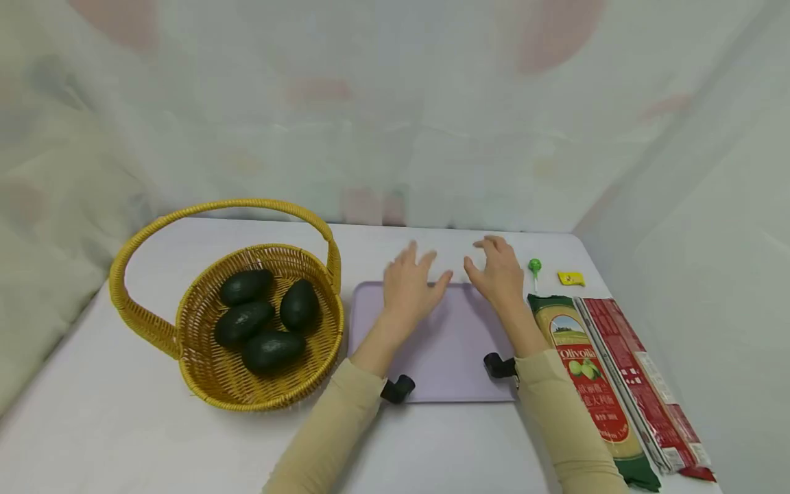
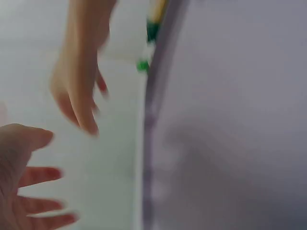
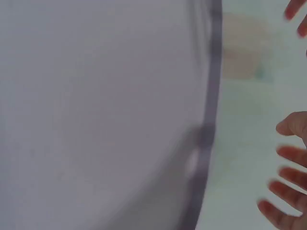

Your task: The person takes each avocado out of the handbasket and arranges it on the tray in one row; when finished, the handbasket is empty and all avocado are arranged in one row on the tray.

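Both hands hover over a pale purple tray (image 1: 453, 370) in the head view. My left hand (image 1: 409, 285), fingers spread, is above the tray's far left part and holds nothing. Over its far right corner, my right hand (image 1: 498, 274) has its fingers loosely bent with nothing between them. The left wrist view has the left hand (image 2: 24, 182) at the lower left and the right hand (image 2: 79, 76) above it. In the right wrist view the right hand's spread fingers (image 3: 292, 194) show at the right edge, beyond the tray's rim (image 3: 211, 105).
Left of the tray stands a yellow wicker basket (image 1: 197, 381) with a tall handle, holding several dark green avocados (image 1: 274, 351). At right lie an Olivoila pasta pack (image 1: 586, 370), red packaging (image 1: 642, 384), a green lollipop (image 1: 534, 265) and a small yellow packet (image 1: 570, 278).
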A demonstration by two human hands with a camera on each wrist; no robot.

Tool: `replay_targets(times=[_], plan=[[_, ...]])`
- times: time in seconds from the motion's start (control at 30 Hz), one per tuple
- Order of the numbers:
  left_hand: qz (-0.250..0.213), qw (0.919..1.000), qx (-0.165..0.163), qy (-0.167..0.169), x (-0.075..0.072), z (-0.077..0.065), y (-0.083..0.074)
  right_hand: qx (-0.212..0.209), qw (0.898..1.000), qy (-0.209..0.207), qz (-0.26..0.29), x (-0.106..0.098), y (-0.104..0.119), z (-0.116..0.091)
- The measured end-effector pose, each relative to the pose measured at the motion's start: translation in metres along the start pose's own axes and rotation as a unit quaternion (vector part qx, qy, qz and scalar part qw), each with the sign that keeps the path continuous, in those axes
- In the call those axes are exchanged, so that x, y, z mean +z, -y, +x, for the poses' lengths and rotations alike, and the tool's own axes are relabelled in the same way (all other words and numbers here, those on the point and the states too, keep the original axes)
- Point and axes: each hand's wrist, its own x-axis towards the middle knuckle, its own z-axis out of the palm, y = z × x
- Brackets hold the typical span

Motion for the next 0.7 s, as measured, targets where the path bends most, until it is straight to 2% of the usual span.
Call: replay_targets(times=[0.07,0.1,0.17,0.2,0.3,0.4,0.47,0.57,0.63,0.7], plan=[[-0.035,0.9969,0.065,0.027,-0.015,-0.024,-0.011,-0.024,0.999,0.017,0.041,-0.002,0.009,-0.002],[-0.058,0.9925,0.096,0.05,-0.024,-0.038,-0.016,-0.036,0.997,0.031,0.06,-0.004,0.014,-0.003],[-0.112,0.9777,0.147,0.1,-0.045,-0.065,-0.02,-0.06,0.992,0.066,0.094,-0.008,0.026,-0.004],[-0.14,0.9678,0.169,0.124,-0.057,-0.077,-0.018,-0.075,0.988,0.085,0.109,-0.011,0.032,-0.005],[-0.219,0.9384,0.207,0.17,-0.095,-0.106,0.0,-0.111,0.973,0.142,0.145,-0.018,0.05,-0.008],[-0.278,0.9163,0.236,0.166,-0.135,-0.121,0.031,-0.133,0.957,0.19,0.172,-0.024,0.065,-0.012],[-0.294,0.9105,0.262,0.125,-0.162,-0.125,0.051,-0.142,0.949,0.214,0.185,-0.028,0.073,-0.016],[-0.293,0.9113,0.289,0.019,-0.198,-0.124,0.078,-0.17,0.934,0.243,0.201,-0.033,0.085,-0.019],[-0.271,0.9153,0.287,-0.08,-0.22,-0.12,0.093,-0.194,0.922,0.26,0.211,-0.036,0.093,-0.019],[-0.246,0.9205,0.254,-0.166,-0.237,-0.116,0.107,-0.217,0.911,0.275,0.217,-0.038,0.103,-0.018]])
